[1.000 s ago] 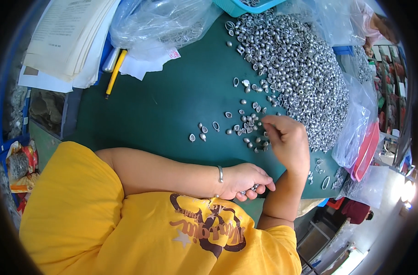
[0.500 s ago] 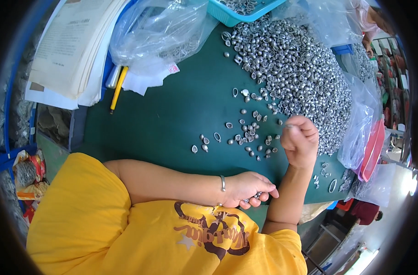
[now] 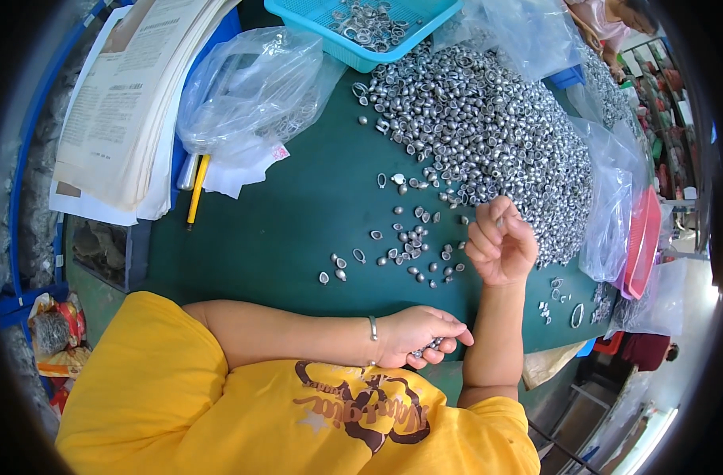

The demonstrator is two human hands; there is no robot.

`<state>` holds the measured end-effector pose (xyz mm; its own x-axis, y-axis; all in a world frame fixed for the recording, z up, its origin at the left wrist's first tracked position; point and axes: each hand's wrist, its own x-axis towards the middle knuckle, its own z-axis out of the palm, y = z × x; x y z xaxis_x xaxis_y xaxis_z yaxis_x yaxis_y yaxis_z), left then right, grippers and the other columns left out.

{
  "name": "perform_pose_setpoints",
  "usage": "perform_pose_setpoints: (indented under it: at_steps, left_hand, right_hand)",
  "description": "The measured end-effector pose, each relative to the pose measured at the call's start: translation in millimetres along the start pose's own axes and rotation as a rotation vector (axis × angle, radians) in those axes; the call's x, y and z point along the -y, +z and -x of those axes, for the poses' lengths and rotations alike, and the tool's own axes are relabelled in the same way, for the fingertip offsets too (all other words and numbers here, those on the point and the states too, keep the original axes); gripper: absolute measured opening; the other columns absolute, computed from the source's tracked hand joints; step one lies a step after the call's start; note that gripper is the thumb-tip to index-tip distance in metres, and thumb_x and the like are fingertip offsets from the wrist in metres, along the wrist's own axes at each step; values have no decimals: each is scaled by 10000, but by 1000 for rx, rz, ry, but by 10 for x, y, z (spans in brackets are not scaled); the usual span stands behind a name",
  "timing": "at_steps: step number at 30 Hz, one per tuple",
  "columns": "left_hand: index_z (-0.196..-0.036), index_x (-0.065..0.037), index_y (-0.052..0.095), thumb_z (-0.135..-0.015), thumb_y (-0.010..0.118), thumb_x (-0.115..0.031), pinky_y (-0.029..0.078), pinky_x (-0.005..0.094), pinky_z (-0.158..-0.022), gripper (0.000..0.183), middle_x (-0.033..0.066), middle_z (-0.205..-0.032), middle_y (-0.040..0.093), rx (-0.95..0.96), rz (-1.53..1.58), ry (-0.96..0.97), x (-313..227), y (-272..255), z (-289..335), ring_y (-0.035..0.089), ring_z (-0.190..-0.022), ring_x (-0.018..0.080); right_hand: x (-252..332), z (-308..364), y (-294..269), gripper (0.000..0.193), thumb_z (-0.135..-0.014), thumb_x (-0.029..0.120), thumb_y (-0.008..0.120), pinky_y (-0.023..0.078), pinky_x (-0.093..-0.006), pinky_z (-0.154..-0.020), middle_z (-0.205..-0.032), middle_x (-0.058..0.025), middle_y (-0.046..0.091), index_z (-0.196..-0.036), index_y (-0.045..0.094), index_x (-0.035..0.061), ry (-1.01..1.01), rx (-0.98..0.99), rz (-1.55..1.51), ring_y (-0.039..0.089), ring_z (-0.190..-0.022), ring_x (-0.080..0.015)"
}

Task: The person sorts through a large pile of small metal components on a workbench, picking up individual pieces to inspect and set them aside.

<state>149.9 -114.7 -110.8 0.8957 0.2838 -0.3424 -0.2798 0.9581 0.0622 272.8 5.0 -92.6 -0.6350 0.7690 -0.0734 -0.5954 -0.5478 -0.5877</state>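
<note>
My left hand [image 3: 425, 336] is curled palm up close to my body, cupping several small silver metal pieces [image 3: 427, 349] in its fingers. Above the right part of the table my right hand [image 3: 500, 244] is raised, thumb and fingertips pinched together. A tiny grey sliver of a metal piece shows between them; its shape is mostly hidden. Loose oval and ring-shaped metal pieces [image 3: 411, 242] lie scattered on the green table [image 3: 274, 229], left of the right hand. Just beyond that hand rises a large heap of the same pieces [image 3: 480, 119].
A turquoise basket [image 3: 357, 51] holding metal pieces stands at the back. Clear plastic bags [image 3: 254, 91], a yellow pen [image 3: 197, 192] and stacked papers [image 3: 120, 119] are at the left. On the right are a plastic bag [image 3: 611, 198] and a red tray [image 3: 643, 245]. Another person sits at the far right.
My right hand has turned, its fingers now pointing upward in the pinch. The left hand stays curled round its pieces. The whole view has shifted slightly, bringing more of the basket into sight.
</note>
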Motion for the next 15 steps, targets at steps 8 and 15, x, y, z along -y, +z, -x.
perform_pose_setpoints:
  at_steps: [8,15]
  left_hand:
    - [-987,-28,500,-925,397,-229,215,167,-371,235,-33,-656,364,-14,0,-3,-19,7,11,306,-487,45]
    - [-985,-34,507,-926,394,-237,209,171,-376,240,-35,-651,365,-13,-2,0,-13,5,12,301,-486,46]
  right_hand:
    - [-173,-10,263,105,-704,7,644,386,-235,-476,-607,-47,538,-807,649,26,-147,-133,1675,506,-518,-134]
    - [-228,-19,216,105,-705,7,635,420,-278,-494,-628,-92,544,-810,637,18,-124,-190,1613,533,-528,-196]
